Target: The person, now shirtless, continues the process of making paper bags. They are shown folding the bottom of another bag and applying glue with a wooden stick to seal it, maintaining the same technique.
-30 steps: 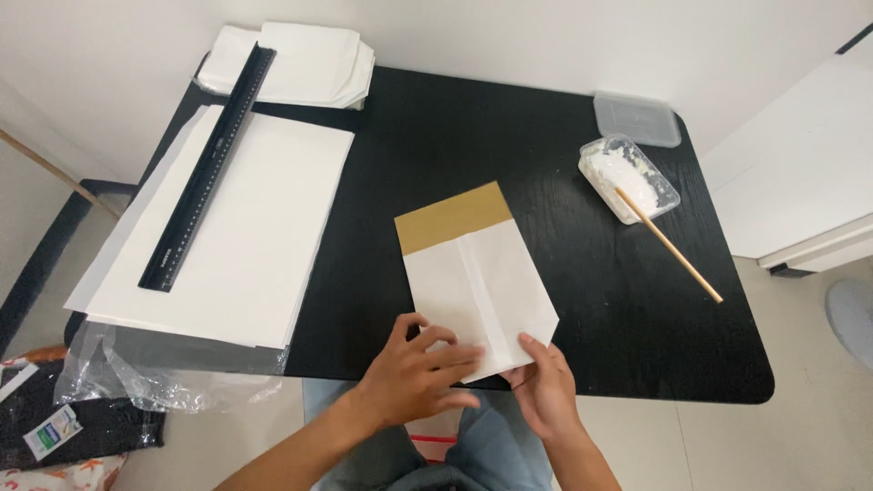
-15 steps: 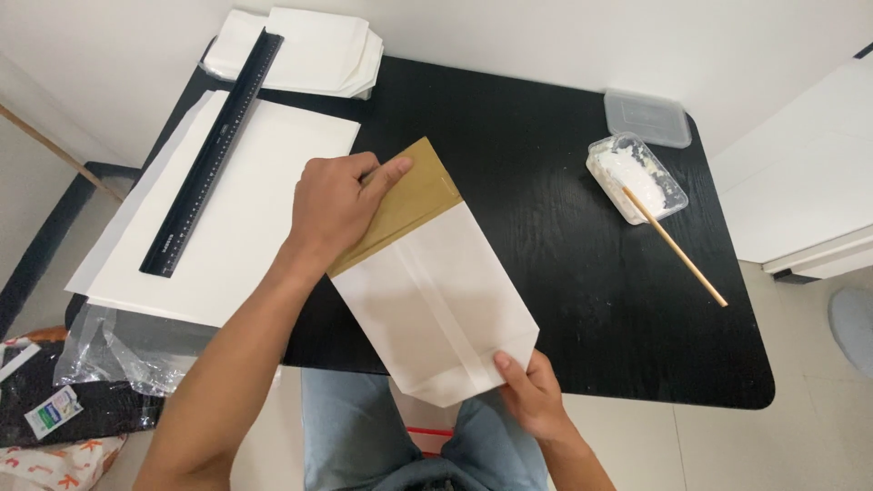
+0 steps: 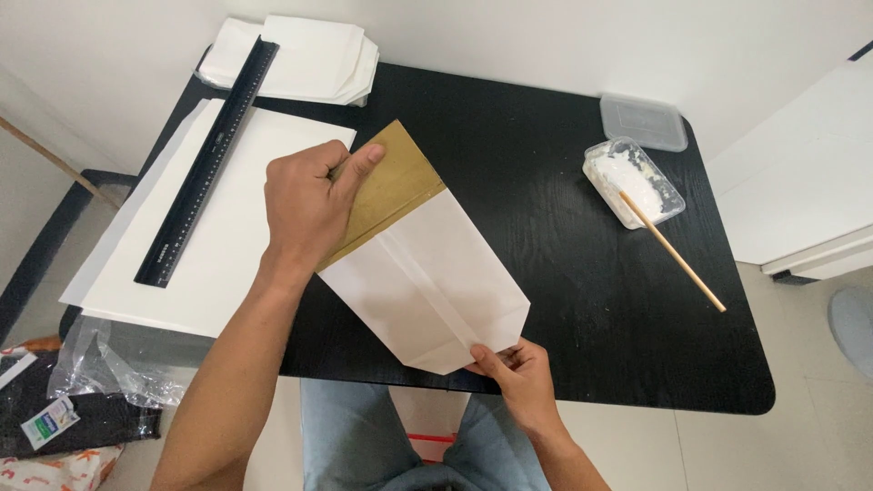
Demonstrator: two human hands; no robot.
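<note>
Counts on and around the black table

One paper bag (image 3: 423,273) at centre, held by two hands: left hand (image 3: 309,205), right hand (image 3: 514,373). One black ruler (image 3: 207,162) at upper left, on one large white sheet (image 3: 227,245). One stack of folded white bags (image 3: 309,59) at top. One plastic tub of white paste (image 3: 632,182), one lid (image 3: 644,121), one wooden stick (image 3: 677,255) at right.
</note>
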